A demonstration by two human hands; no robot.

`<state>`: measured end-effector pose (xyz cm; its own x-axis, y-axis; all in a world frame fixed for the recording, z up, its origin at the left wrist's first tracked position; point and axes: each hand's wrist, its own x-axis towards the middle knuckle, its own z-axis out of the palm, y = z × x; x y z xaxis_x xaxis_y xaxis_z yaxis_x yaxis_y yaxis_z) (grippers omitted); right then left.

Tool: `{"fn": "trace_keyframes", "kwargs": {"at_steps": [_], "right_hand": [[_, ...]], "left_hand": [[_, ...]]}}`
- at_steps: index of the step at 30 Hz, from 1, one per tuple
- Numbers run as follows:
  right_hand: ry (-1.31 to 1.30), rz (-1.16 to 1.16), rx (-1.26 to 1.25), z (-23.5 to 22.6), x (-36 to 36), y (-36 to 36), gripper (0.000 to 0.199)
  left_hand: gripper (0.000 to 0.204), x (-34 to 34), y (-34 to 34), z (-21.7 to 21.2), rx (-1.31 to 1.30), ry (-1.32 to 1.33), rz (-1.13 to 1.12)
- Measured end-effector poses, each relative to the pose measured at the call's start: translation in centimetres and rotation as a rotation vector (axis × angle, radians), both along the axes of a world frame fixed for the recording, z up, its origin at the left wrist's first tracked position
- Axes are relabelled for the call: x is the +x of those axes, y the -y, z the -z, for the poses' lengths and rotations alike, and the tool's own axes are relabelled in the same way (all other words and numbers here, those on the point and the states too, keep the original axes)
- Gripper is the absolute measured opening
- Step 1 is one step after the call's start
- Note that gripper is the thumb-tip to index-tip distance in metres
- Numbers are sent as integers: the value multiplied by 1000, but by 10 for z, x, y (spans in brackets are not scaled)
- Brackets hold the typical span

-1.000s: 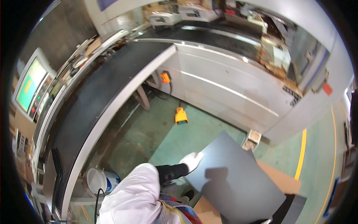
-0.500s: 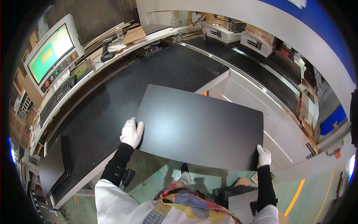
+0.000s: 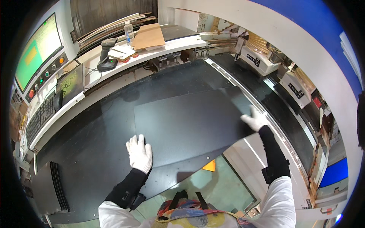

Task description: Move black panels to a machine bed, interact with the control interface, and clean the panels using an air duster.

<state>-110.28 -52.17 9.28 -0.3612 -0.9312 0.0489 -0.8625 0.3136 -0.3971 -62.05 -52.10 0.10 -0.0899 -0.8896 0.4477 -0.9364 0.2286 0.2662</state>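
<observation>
As the dark panel (image 3: 190, 127) lies on the black counter (image 3: 95, 159), long axis left to right, I have the left grip (image 3: 140, 155) at its left end, the right grip (image 3: 256, 120) at its right. Both are spread wide, clasping nothing.

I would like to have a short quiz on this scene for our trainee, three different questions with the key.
1. True or false: the clear bottle stands upright.
2. Which is nearer to the silver rail?
A) left hand
B) right hand
C) both equally near
3. Fill in the colour: the dark panel rests on a ____ table.

Key: 1. True. 2. B. 3. black.
</observation>
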Motion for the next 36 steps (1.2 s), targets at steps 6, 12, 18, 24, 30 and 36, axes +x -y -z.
{"fn": "trace_keyframes", "kwargs": {"at_steps": [6, 12, 18, 24, 30, 36], "right_hand": [[-445, -516, 7, 41, 107, 54, 69], [-441, -369, -303, 63, 89, 151, 28], [-488, -309, -288, 76, 51, 226, 17], [-442, -347, -254, 74, 26, 262, 19], [-499, -379, -265, 73, -21, 280, 20], [-503, -472, -293, 71, -38, 292, 24]], "left_hand": [[43, -60, 111, -4, 41, 79, -75], [40, -109, 192, -6, -5, 24, -185], [43, -158, 242, -10, 62, -28, -281], [41, -179, 281, -4, 37, 13, -277], [42, -215, 305, 9, -49, -6, -221], [42, -227, 311, 9, -100, -24, -182]]}}
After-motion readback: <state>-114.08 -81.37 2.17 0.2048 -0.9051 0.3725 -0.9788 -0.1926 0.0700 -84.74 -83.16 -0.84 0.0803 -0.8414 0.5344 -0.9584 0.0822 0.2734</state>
